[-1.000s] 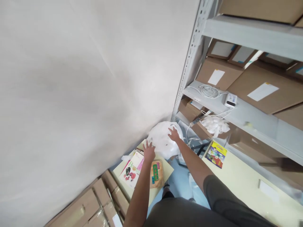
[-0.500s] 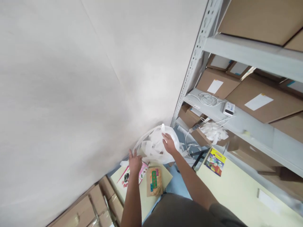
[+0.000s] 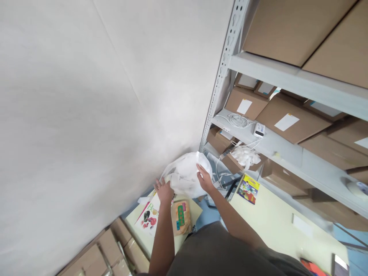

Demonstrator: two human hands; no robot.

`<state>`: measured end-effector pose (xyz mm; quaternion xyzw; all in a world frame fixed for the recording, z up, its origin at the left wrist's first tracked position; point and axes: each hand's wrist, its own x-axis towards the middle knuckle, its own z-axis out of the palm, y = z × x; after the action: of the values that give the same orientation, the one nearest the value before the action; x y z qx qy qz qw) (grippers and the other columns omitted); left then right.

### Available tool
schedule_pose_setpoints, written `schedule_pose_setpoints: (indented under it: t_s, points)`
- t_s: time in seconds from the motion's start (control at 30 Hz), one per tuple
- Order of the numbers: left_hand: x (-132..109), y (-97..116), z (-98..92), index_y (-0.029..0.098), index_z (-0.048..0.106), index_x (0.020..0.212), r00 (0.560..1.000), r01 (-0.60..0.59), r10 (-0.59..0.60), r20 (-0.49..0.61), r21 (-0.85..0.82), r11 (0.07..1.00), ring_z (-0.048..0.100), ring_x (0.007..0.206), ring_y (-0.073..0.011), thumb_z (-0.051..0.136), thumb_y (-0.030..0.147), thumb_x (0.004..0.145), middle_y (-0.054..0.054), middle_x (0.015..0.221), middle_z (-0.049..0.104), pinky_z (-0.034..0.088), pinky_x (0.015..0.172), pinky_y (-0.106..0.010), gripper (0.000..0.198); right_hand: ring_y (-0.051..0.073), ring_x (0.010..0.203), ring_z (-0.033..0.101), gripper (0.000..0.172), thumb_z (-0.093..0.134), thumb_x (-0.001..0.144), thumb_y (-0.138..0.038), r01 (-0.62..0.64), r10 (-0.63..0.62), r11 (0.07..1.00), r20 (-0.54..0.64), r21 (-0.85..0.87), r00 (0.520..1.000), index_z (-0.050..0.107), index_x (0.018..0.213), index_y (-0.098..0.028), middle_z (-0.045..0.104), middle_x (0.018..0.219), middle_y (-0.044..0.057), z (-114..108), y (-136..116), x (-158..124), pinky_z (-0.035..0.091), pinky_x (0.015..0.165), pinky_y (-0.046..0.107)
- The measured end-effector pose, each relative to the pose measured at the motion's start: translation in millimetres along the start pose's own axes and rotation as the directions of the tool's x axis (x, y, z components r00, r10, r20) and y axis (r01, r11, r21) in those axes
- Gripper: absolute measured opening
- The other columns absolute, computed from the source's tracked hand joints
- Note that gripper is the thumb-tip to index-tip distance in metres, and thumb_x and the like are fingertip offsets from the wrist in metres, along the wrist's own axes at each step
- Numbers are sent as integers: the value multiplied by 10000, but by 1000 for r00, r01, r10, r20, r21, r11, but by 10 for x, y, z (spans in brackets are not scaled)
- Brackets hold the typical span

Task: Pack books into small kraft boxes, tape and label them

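Note:
A white translucent plastic bag (image 3: 185,172) stands with its mouth spread, beside the wall, and loose white strips show in it. My left hand (image 3: 164,191) is on the near left edge of the bag, its fingers partly apart with the bag's edge at them. On the right side my right hand (image 3: 204,179) grips the bag near its rim, the index finger extended. Just below my left hand lie a white book with fruit pictures (image 3: 148,218) and a tan book with a green label (image 3: 181,217), both on a pale yellow tabletop (image 3: 188,239).
Metal shelving (image 3: 276,76) with cardboard boxes (image 3: 290,119) rises on the right. It bears a coiled white cable (image 3: 239,120) and a small white device (image 3: 259,130). A yellow and purple book (image 3: 248,189) lies on another table (image 3: 273,222). Flattened cartons (image 3: 112,247) lean at lower left beside the wall (image 3: 86,115).
The view has turned right, bringing a phone and a red item in at lower right. The bag's mouth looks narrower, and its white side covers more of the strips. Both hands stay at the bag.

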<state>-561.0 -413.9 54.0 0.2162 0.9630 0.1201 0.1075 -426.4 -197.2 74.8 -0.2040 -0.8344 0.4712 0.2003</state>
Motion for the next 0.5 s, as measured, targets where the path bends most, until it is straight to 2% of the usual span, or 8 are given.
schedule_pose_setpoints:
  t_s: [0.07,0.13,0.17,0.23,0.3,0.37,0.5]
  points:
    - [4,183,-52,209,686,1414,994,-82,76,-79,-85,993,161,1623,-401,579,107,779,-119,1655,458,195,1289,-642,652,249,1541,420,573,417,1065,-499,-3,3,999,-10,46,1000,498,1591,-286,567,1575,52,-41,-110,-72,316,1304,501]
    - [47,397,-84,222,579,1527,970,-227,206,-130,-179,957,302,1580,-337,565,149,845,-99,1620,509,264,1296,-541,686,245,1536,428,568,427,1062,-517,-2,3,997,-14,76,1000,520,1576,-293,567,1574,44,-51,-180,-120,327,1299,490]
    - [82,497,-88,221,566,1536,953,-296,272,-134,-220,930,392,1531,-305,548,172,882,-93,1580,557,311,1281,-486,656,244,1530,438,562,434,1060,-523,1,0,997,-13,82,1000,537,1564,-297,569,1573,39,-51,-196,-134,330,1298,483]
    - [167,647,-76,208,660,1434,935,-355,335,-117,-274,894,547,1393,-270,500,201,944,-106,1416,689,397,1220,-413,516,246,1515,460,546,461,1049,-523,12,-11,998,-4,68,1000,567,1540,-308,572,1570,33,-51,-188,-155,332,1298,475]
    - [250,700,-49,202,775,1235,950,-313,295,-104,-302,900,641,1255,-269,472,211,972,-125,1211,775,462,1142,-389,402,251,1502,476,534,489,1035,-494,12,-13,999,7,35,1000,579,1529,-312,577,1566,38,-63,-123,-175,357,1285,473]
    - [307,658,-26,200,811,1098,969,-242,213,-122,-342,908,689,1151,-273,487,223,969,-130,1108,796,503,1071,-382,350,257,1494,486,536,500,1020,-442,-8,8,1000,-2,-1,1000,575,1532,-300,582,1560,52,-83,-6,-201,413,1248,475]
    - [331,445,-32,177,792,1082,978,-87,-34,-207,-547,833,734,1003,-244,526,215,910,-116,1083,798,541,988,-360,319,290,1446,535,572,505,969,-346,-147,143,985,-53,-88,988,576,1530,-258,604,1535,90,-87,299,-238,525,1137,483]
